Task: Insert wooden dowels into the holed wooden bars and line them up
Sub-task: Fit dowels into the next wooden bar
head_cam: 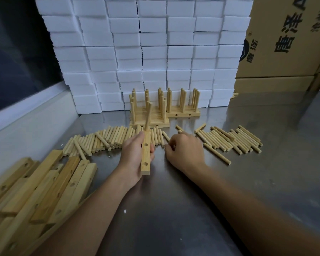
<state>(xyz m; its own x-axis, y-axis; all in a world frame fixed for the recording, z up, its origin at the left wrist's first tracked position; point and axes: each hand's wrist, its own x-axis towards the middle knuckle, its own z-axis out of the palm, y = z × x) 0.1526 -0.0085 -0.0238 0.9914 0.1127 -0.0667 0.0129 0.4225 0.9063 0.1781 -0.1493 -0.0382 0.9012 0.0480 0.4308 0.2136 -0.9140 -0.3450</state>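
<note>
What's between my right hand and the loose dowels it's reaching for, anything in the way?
Nothing visible. The right hand already rests at the near edge of the loose dowels on the steel table, while the left hand holds the bar off to the side.

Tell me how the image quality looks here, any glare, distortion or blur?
Head view: wide-angle bending curves the stack of white foam blocks and the cardboard box; soft glare streaks the steel table; the left hand gripping the holed bar and the right hand look sharp; forearms fall into shadow near the bottom edge.
</note>
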